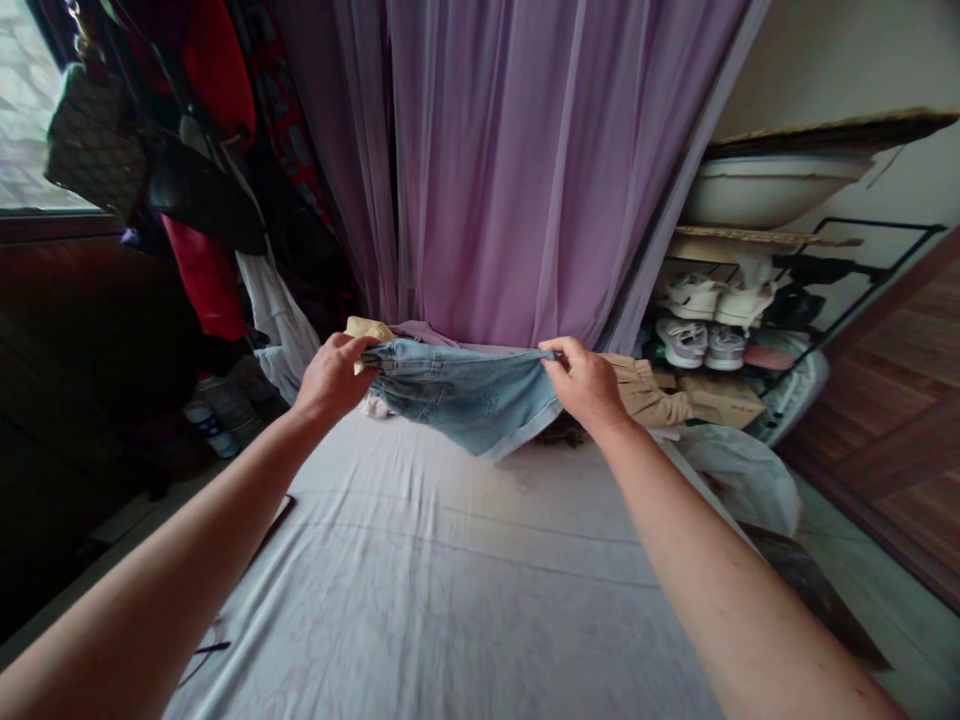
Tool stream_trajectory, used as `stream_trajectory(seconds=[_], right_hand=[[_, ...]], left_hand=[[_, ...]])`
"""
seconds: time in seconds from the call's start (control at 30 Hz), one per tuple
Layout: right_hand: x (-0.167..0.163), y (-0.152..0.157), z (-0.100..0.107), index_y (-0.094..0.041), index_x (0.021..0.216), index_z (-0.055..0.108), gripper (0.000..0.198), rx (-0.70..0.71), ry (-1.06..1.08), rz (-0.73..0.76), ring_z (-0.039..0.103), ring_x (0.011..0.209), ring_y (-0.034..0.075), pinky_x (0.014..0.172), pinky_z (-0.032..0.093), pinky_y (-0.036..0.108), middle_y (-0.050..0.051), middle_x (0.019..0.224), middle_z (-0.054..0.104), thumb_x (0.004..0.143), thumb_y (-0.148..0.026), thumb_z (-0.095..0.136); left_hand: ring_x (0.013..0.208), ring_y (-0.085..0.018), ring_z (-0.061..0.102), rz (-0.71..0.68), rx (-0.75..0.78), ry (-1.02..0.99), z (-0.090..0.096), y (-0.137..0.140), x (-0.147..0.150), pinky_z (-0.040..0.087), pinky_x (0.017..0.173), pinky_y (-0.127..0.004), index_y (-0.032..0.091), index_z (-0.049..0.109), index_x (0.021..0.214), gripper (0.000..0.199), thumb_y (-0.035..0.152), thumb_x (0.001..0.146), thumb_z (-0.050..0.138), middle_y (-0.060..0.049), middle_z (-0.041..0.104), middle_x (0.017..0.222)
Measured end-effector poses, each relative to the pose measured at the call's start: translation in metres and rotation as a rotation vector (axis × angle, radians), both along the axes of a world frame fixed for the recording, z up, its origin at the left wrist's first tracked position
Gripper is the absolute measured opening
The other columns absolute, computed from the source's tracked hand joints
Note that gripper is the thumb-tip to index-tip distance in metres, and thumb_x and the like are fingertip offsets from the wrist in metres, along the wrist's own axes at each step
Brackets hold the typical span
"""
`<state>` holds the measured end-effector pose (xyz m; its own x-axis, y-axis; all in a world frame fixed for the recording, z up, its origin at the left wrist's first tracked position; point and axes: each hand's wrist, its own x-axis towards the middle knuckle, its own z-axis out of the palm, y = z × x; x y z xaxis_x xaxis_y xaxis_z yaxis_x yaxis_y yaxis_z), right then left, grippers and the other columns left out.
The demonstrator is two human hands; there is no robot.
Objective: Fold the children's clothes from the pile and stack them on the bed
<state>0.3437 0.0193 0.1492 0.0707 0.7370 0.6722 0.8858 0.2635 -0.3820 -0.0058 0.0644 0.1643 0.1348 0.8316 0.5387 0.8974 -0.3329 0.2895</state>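
A light-blue denim garment is stretched between my two hands above the far end of the bed; whether it is shorts or a skirt I cannot tell. My left hand pinches its left end, thumb and fingers closed on the cloth. At the other end, my right hand grips the right corner in the same way. The lower edge hangs in a slanted point towards me. Behind the denim, partly hidden, lie a yellow cloth and a beige folded garment.
A pale sheet covers the bed, with eyeglasses and a dark phone-like object at its left edge. Purple curtains hang behind. Bags hang at left; a shoe rack stands at right beside a plastic bag.
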Motion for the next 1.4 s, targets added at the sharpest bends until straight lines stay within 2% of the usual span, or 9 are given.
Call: stream_trajectory(seconds=[0.07, 0.13, 0.37, 0.5, 0.67, 0.9, 1.07, 1.2, 1.4], right_hand=[[-0.003, -0.011, 0.006, -0.020, 0.106, 0.064, 0.024, 0.077, 0.008, -0.012, 0.065, 0.092, 0.022, 0.083, 0.047, 0.033, 0.006, 0.100, 0.072, 0.088, -0.026, 0.050], [-0.007, -0.029, -0.004, -0.021, 0.101, 0.064, 0.022, 0.106, -0.033, 0.031, 0.065, 0.095, 0.022, 0.087, 0.047, 0.034, 0.006, 0.101, 0.072, 0.087, -0.019, 0.048], [-0.029, -0.112, -0.120, -0.026, 0.081, 0.059, 0.033, -0.040, -0.197, 0.427, 0.064, 0.082, 0.020, 0.078, 0.054, 0.034, 0.002, 0.082, 0.068, 0.070, -0.001, 0.041], [-0.035, -0.142, -0.145, -0.027, 0.078, 0.057, 0.033, -0.165, -0.179, 0.485, 0.064, 0.076, 0.019, 0.069, 0.053, 0.030, -0.001, 0.078, 0.066, 0.069, 0.000, 0.042], [-0.029, -0.138, -0.131, -0.027, 0.074, 0.062, 0.023, -0.413, -0.175, 0.407, 0.066, 0.070, 0.016, 0.064, 0.047, 0.025, -0.004, 0.074, 0.069, 0.074, -0.009, 0.047], [-0.029, -0.104, -0.132, -0.022, 0.111, 0.066, 0.034, -0.643, -0.033, -0.166, 0.068, 0.087, 0.020, 0.069, 0.042, 0.027, 0.006, 0.098, 0.074, 0.090, -0.042, 0.047], [-0.040, -0.102, -0.134, -0.024, 0.082, 0.068, 0.026, -0.783, -0.077, -0.163, 0.066, 0.078, 0.019, 0.059, 0.032, 0.025, 0.004, 0.084, 0.074, 0.090, -0.039, 0.049], [-0.037, -0.118, -0.134, -0.024, 0.078, 0.065, 0.020, -0.715, -0.023, -0.204, 0.061, 0.068, 0.016, 0.057, 0.027, 0.025, 0.001, 0.072, 0.070, 0.088, -0.034, 0.050], [-0.027, -0.127, -0.153, -0.024, 0.076, 0.064, 0.018, -0.783, 0.046, -0.218, 0.055, 0.061, 0.014, 0.054, 0.026, 0.023, -0.001, 0.066, 0.066, 0.084, -0.035, 0.053]], left_hand=[[0.113, -0.023, 0.057, -0.007, 0.138, -0.095, 0.007, -0.003, 0.001, 0.048, 0.094, -0.032, 0.023, 0.065, 0.113, 0.037, 0.024, 0.076, 0.061, -0.007, 0.057, 0.125], [0.119, -0.022, 0.054, -0.033, 0.178, -0.177, -0.007, -0.014, 0.001, 0.048, 0.097, -0.033, 0.024, 0.064, 0.111, 0.034, 0.022, 0.077, 0.058, -0.006, 0.054, 0.131], [0.108, -0.023, 0.064, -0.263, -0.260, -0.370, -0.156, -0.088, -0.036, 0.055, 0.088, -0.035, 0.023, 0.059, 0.091, 0.021, 0.023, 0.071, 0.052, -0.010, 0.065, 0.121], [0.104, -0.023, 0.066, -0.245, -0.317, -0.405, -0.197, -0.114, -0.069, 0.053, 0.090, -0.037, 0.024, 0.057, 0.082, 0.012, 0.026, 0.074, 0.049, -0.009, 0.070, 0.115], [0.098, -0.023, 0.068, -0.055, -0.364, -0.340, -0.175, -0.101, -0.076, 0.053, 0.089, -0.039, 0.024, 0.064, 0.099, 0.032, 0.033, 0.080, 0.041, -0.006, 0.074, 0.103], [0.129, -0.029, 0.051, -0.072, -0.238, 0.061, -0.134, -0.078, 0.000, 0.040, 0.108, -0.047, 0.019, 0.060, 0.125, 0.046, 0.045, 0.093, 0.041, -0.012, 0.058, 0.138], [0.139, -0.034, 0.039, 0.033, -0.317, 0.343, -0.127, -0.069, 0.038, 0.029, 0.113, -0.057, 0.019, 0.054, 0.135, 0.050, 0.047, 0.097, 0.037, -0.014, 0.047, 0.149], [0.142, -0.033, 0.034, -0.023, -0.338, 0.398, -0.137, -0.069, 0.042, 0.026, 0.114, -0.059, 0.022, 0.048, 0.142, 0.052, 0.047, 0.098, 0.036, -0.013, 0.042, 0.152], [0.143, -0.035, 0.032, -0.125, -0.379, 0.456, -0.146, -0.071, 0.039, 0.025, 0.113, -0.063, 0.026, 0.052, 0.139, 0.050, 0.048, 0.095, 0.043, -0.012, 0.040, 0.154]])
